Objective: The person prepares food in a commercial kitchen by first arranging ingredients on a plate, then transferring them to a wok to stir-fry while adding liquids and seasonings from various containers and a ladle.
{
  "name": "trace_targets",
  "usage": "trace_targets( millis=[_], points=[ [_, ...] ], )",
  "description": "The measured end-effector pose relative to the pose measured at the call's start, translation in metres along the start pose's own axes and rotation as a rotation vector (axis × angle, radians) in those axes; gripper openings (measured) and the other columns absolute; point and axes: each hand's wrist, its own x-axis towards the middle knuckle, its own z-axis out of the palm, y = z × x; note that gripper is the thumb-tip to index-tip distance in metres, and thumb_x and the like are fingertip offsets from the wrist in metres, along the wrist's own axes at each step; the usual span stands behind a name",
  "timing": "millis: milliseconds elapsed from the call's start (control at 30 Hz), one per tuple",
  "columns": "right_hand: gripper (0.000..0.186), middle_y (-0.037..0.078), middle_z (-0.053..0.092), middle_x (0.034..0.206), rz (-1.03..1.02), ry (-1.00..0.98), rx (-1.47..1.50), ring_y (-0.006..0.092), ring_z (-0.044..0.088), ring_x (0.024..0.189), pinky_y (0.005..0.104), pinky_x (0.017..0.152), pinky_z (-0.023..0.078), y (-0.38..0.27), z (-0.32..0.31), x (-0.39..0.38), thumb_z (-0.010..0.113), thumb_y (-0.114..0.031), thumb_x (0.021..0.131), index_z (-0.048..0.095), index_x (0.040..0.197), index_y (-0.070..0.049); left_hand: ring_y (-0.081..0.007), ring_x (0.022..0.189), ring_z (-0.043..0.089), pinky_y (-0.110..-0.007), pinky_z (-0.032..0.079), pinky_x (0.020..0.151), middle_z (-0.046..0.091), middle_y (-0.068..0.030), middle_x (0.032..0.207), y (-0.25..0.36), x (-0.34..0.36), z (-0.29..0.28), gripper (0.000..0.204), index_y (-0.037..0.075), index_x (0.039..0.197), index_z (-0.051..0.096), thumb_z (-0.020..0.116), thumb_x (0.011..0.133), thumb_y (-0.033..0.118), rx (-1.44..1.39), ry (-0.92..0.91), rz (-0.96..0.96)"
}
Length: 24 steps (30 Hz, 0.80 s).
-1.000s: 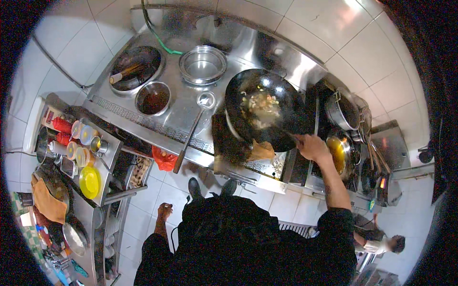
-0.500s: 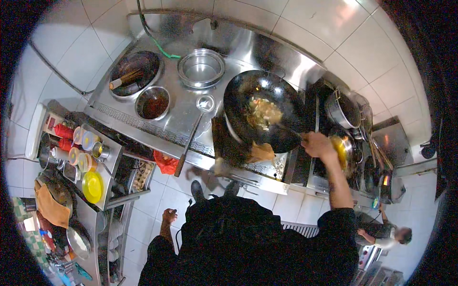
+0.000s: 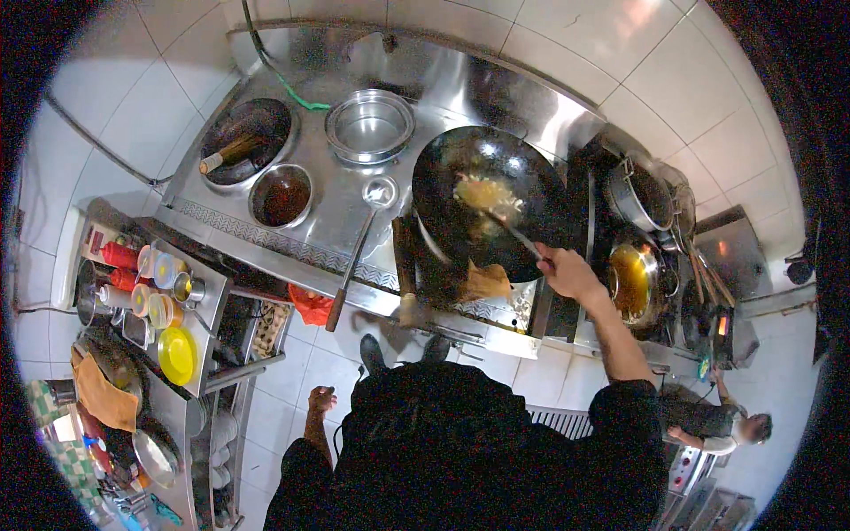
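Observation:
My right hand (image 3: 571, 276) is closed around the handle of a long-handled wok utensil (image 3: 522, 237). Its working end dips into the food and cannot be made out. The black wok (image 3: 540, 190) stands over the burner and holds a mound of chopped, yellowish food (image 3: 482, 190) with pale bits. A folded tan cloth (image 3: 489, 281) lies at the wok's near rim, below and left of my right hand. Low beside my body hangs my left hand (image 3: 322, 398), fingers curled in, with nothing visible in it.
Left of the wok, a ladle (image 3: 354, 257) lies across the steel counter near a metal pot (image 3: 370, 128) and a bowl of dark sauce (image 3: 281, 196). At right is a pan of yellow oil (image 3: 630, 279). Seasoning tubs (image 3: 164, 310) crowd the left cart. Another person (image 3: 708, 420) works at far right.
My right hand has moved left with the utensil, whose shaft now shows clearly. The food has shifted toward the far left part of the wok. My left hand stays beside my body.

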Motion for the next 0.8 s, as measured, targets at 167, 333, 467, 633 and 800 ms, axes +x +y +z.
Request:
trace_targets(
  millis=[167, 333, 467, 633, 800],
  points=[
    [0.031, 0.023, 0.07, 0.097, -0.072, -0.026, -0.025, 0.0418, 0.067, 0.092, 0.0487, 0.085, 0.054, 0.013, -0.054, -0.025, 0.06, -0.03, 0.089, 0.071, 0.115, -0.018, -0.0198, 0.052, 0.053, -0.03, 0.04, 0.041, 0.058, -0.0091, 0.068, -0.007, -0.011, 0.042, 0.014, 0.015, 0.077, 0.058, 0.066, 0.086, 0.023, 0.228, 0.098, 0.212],
    [0.036, 0.024, 0.069, 0.091, -0.059, 0.055, -0.048, 0.0434, 0.066, 0.09, 0.0488, 0.085, 0.053, 0.038, -0.025, 0.001, 0.065, -0.034, 0.086, 0.07, 0.12, -0.02, -0.0194, 0.052, 0.052, -0.028, 0.039, 0.04, 0.056, -0.0072, 0.067, 0.0, -0.005, 0.005, 0.005, 0.014, 0.083, 0.059, 0.063, 0.087, 0.014, -0.484, -0.203, -0.174],
    [0.032, 0.02, 0.07, 0.094, 0.025, -0.101, -0.061, 0.0405, 0.067, 0.091, 0.0483, 0.085, 0.053, 0.047, -0.099, -0.03, 0.065, -0.042, 0.086, 0.074, 0.112, -0.024, -0.0209, 0.051, 0.048, -0.032, 0.039, 0.04, 0.05, -0.0071, 0.065, -0.008, -0.007, 0.023, 0.009, 0.014, 0.083, 0.06, 0.063, 0.085, 0.022, 0.231, 0.028, 0.301],
    [0.028, 0.013, 0.072, 0.081, 0.005, -0.144, -0.286, 0.0327, 0.07, 0.077, 0.0409, 0.071, 0.055, 0.054, -0.118, -0.043, 0.068, -0.033, 0.084, 0.075, 0.106, -0.018, -0.02, 0.052, 0.044, -0.035, 0.035, 0.042, 0.044, -0.0059, 0.063, 0.003, -0.005, 0.008, 0.017, 0.018, 0.073, 0.051, 0.061, 0.081, 0.029, -0.273, -0.302, 0.226],
    [0.037, 0.018, 0.071, 0.08, 0.382, -0.288, 0.182, 0.0366, 0.069, 0.08, 0.0442, 0.073, 0.055, 0.035, -0.05, -0.03, 0.069, -0.018, 0.083, 0.069, 0.119, -0.009, -0.0212, 0.058, 0.053, -0.037, 0.041, 0.044, 0.049, -0.0072, 0.065, -0.006, 0.004, 0.01, 0.028, 0.021, 0.067, 0.041, 0.061, 0.084, 0.031, -0.14, -0.133, -0.011]
  ],
)
